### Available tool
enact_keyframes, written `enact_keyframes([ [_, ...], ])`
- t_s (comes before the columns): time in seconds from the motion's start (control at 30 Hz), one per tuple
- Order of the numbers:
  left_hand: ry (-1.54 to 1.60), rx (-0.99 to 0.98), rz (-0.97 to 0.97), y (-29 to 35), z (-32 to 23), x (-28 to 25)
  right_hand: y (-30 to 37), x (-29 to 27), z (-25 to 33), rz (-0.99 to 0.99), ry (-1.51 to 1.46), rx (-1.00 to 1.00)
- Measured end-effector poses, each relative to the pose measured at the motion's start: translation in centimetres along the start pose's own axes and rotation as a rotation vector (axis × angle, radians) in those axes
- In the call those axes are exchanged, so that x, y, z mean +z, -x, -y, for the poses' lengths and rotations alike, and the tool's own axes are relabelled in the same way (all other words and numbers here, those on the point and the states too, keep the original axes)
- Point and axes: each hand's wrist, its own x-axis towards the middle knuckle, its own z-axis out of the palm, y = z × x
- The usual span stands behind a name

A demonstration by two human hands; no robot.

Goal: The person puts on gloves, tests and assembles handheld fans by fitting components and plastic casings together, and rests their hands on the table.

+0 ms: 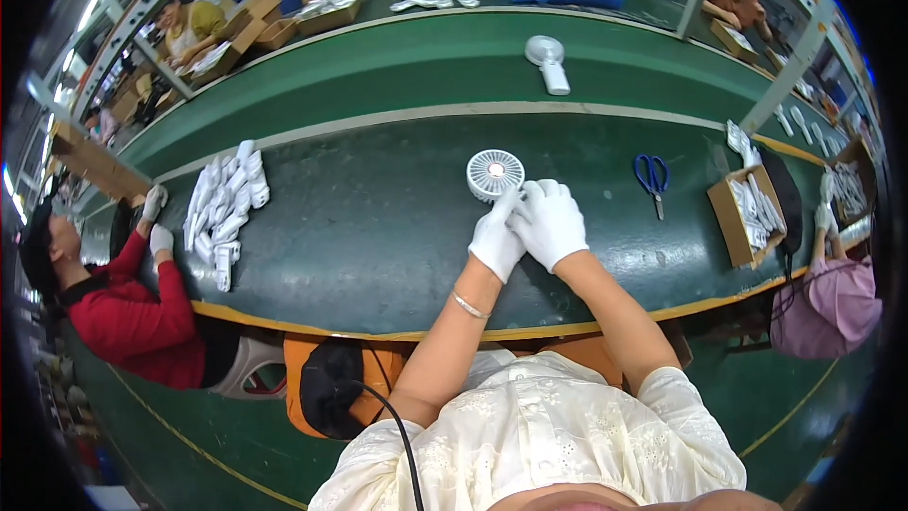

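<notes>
A small white handheld fan (pixel 495 175) is in front of me over the middle of the bench, its round slatted grille facing up. My left hand (pixel 498 237), in a white glove, is closed at the lower edge of the fan's head. Against it, my right hand (pixel 550 222), gloved too, is closed around where the handle lies. The handle is hidden under the fingers of both hands.
Blue-handled scissors (pixel 653 180) lie to the right, before a cardboard box (pixel 735 222) of white parts. White pieces (pixel 227 203) are heaped at left. Another white fan (pixel 548 63) lies on the green belt (pixel 378 80). Co-workers sit on both sides and across.
</notes>
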Motion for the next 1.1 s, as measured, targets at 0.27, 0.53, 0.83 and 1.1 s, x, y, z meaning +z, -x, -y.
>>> enact_keyframes([
  [0.27, 0.0, -0.023, -0.169, -1.0, 1.7, -0.9, -0.5, -0.3, 0.4, 0.205, 0.218, -0.116],
  [0.53, 0.051, -0.108, -0.142, 1.2, 1.4, -0.2, 1.4, -3.0, -1.8, 0.228, -0.042, -0.079],
  [0.83, -0.161, -0.202, -0.089, 2.3, -0.7, -0.5, 2.3, -5.8, -6.5, -0.166, -0.045, -0.213],
  [1.1, -0.219, -0.297, 0.008, 2.4, -0.4, 0.1, 2.4, -2.7, -5.6, 0.115, -0.358, -0.295],
])
